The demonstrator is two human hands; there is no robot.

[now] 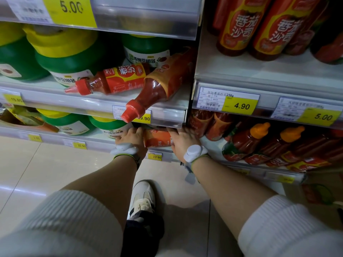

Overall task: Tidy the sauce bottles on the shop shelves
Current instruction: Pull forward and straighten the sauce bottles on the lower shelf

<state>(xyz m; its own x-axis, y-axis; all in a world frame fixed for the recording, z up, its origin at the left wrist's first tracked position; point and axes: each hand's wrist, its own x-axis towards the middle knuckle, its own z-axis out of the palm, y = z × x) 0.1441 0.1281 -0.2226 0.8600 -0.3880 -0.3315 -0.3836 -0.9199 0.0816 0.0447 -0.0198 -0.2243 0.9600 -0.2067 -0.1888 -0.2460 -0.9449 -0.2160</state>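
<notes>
Both hands, left (130, 137) and right (182, 140), grip orange-labelled bottle (156, 140) lying flat, long axis left-right; cap end hidden.

Both hands reach under the middle shelf edge (167, 115) to an orange-labelled sauce bottle (156, 140) on the lower shelf; the left hand (130, 137) lies at its left side and the right hand (182, 140) at its right, fingertips hidden. Above, a small red-capped ketchup bottle (111, 80) lies on its side, and a larger red squeeze bottle (159, 86) tilts cap-down over the price strip. Green-and-yellow plastic jars (68, 58) stand behind.
</notes>
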